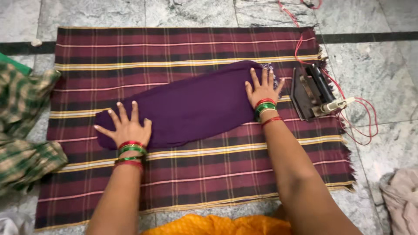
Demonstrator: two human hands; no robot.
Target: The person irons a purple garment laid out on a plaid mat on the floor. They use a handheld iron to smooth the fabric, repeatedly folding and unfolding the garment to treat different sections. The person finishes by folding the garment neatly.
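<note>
A folded dark purple cloth (191,106) lies slanted across a maroon striped blanket (196,174) spread on the floor. My left hand (126,126) presses flat on the cloth's lower left end, fingers spread. My right hand (262,89) lies flat on its upper right end, fingers apart. Both wrists carry red and green bangles. Neither hand grips anything.
A black clothes iron (314,91) stands on its side at the blanket's right edge, its red cord (361,117) looping over the marble floor. A green checked cloth (21,130) lies at the left, a beige cloth (402,196) at the lower right. Orange fabric (217,225) covers my lap.
</note>
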